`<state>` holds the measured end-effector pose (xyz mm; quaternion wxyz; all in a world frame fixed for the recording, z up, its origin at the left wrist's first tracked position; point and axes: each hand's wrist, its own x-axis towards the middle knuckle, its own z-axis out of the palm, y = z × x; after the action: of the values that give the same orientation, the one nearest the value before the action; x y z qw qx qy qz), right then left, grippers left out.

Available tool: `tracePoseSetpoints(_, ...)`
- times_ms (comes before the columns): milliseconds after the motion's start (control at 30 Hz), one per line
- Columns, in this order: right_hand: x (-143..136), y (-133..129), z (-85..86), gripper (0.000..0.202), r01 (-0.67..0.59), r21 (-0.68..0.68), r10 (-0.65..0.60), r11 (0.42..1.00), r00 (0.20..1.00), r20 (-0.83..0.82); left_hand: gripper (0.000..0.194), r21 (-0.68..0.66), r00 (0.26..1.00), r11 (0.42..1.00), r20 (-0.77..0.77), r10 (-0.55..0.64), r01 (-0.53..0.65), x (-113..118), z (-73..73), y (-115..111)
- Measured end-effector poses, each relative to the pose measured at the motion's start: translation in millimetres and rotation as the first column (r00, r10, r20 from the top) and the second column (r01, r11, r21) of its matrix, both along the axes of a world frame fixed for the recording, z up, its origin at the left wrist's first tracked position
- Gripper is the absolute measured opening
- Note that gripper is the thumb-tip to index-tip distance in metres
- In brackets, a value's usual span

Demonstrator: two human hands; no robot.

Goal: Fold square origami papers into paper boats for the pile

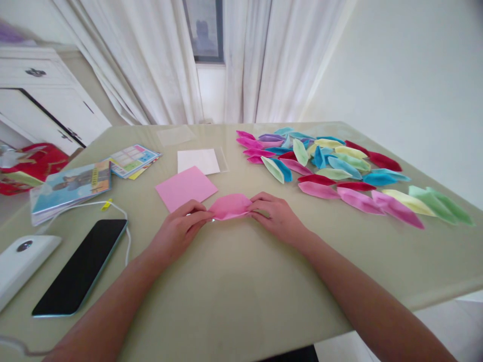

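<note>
A pink folded paper boat (231, 206) is held just above the table between both hands. My left hand (181, 226) pinches its left tip, fingers closed. At the opposite tip, my right hand (273, 213) grips with thumb and fingers pressed together. Behind my left hand lies a pink paper square (186, 187), flat on the table. To the right of my hands, many similar folded paper boats (360, 200) in pink, red, yellow, green, blue and purple lie in loose rows.
White paper (198, 161) lies behind the pink square. On the left are a black-screened phone (81, 269), a white device (26, 261), a white cable (128, 241), a booklet (71, 188) and printed cards (134, 160). Curtains (245, 60) hang beyond the table (226, 301).
</note>
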<state>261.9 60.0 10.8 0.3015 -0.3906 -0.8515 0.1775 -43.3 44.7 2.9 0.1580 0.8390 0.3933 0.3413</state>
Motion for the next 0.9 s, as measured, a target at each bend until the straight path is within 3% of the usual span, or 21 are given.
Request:
tracePoseSetpoints(300, -2.2, -3.0, 2.8, 0.012, -0.004, -0.027, 0.007, 1.000, 0.993, 0.116, 0.028, -0.077, 0.995, 0.997, -0.100, -0.026, 0.018, 2.1, -4.7, -0.2)
tracePoseSetpoints(500, -13.4, -12.8, 2.8, 0.020, -0.124, -0.143, 0.127, 0.982, 0.992, 0.008, 0.023, -0.086, 0.997, 0.993, -0.024, -0.077, 0.075, 9.9, -2.8, -6.0)
tracePoseSetpoints(700, -18.3, -14.1, -1.3, 0.011, -0.031, -0.114, 0.039, 0.993, 0.996, 0.075, 0.019, -0.114, 0.998, 0.991, -0.010, -0.069, 0.067, 13.5, 1.8, -9.1)
tracePoseSetpoints(900, -15.9, -13.7, 0.3, 0.011, -0.073, -0.088, 0.080, 0.993, 0.994, 0.068, 0.022, -0.138, 0.996, 0.988, -0.034, -0.081, 0.076, 18.3, 2.3, -11.3)
